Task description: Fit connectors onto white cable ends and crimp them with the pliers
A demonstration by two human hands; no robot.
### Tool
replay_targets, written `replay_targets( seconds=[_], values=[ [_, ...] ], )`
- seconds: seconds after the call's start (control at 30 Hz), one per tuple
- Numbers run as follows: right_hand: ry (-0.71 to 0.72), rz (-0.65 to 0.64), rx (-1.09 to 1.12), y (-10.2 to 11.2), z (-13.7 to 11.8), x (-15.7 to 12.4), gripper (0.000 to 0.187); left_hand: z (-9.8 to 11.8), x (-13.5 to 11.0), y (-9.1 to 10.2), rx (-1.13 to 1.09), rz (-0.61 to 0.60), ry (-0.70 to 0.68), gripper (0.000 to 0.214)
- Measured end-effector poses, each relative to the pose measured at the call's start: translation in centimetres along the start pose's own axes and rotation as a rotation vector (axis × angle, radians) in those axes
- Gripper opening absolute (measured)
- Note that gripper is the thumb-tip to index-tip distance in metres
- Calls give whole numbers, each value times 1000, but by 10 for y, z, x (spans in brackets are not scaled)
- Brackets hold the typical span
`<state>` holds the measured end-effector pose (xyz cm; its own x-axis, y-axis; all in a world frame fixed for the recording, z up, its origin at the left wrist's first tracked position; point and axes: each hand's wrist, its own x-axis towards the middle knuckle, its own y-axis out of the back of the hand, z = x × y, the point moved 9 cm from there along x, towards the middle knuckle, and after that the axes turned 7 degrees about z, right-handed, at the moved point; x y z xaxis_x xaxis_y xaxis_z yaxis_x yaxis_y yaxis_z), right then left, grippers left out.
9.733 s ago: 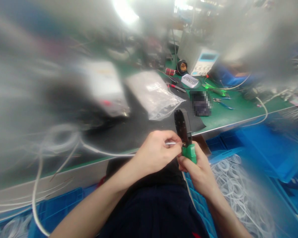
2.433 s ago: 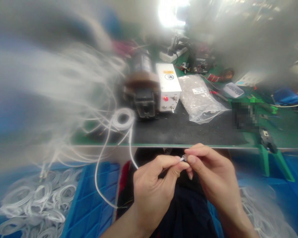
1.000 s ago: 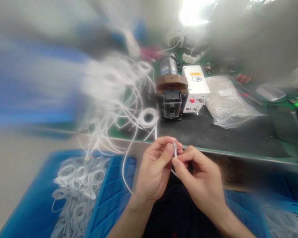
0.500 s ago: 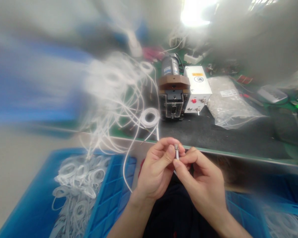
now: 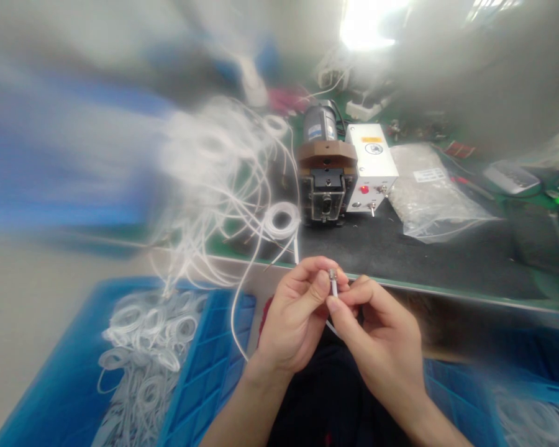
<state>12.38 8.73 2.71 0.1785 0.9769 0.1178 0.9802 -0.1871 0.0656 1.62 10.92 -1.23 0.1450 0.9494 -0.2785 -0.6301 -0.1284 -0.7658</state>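
Note:
Between thumb and fingers of my left hand (image 5: 298, 316) is a small metal connector (image 5: 332, 274), pinched in front of the bench edge. It sits at the end of a white cable (image 5: 334, 289), which my right hand (image 5: 377, 338) grips just below. Both hands are closed and their fingertips nearly meet. More of the cable shows beneath the fingers, though its run behind my hands is hidden. A coil of white cable (image 5: 282, 221) lies on the bench just beyond my left hand.
A motor-driven machine (image 5: 327, 155) and a white control box (image 5: 370, 167) stand ahead on the bench. Right of them lies a clear plastic bag (image 5: 435, 192). White cables (image 5: 214, 155) heap up at left. A blue crate (image 5: 181, 372) with coiled cables stands at lower left.
Both hands stay almost in place, still holding the connector and cable. The connector has shifted very slightly up and to the right.

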Motion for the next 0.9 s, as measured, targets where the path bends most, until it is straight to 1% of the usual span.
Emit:
replay_targets(
  seconds=[0.27, 0.53, 0.9],
  values=[
    [-21, -1, 19, 0, 1, 0, 17, 1, 0, 2, 4, 17, 2, 7],
    [-13, 0, 14, -2, -1, 1, 18, 2, 0, 3, 10, 25, -6, 7],
    [-1, 3, -4, -2, -1, 0, 17, 3, 1, 2, 10, -6, -11, 4]
  ],
)
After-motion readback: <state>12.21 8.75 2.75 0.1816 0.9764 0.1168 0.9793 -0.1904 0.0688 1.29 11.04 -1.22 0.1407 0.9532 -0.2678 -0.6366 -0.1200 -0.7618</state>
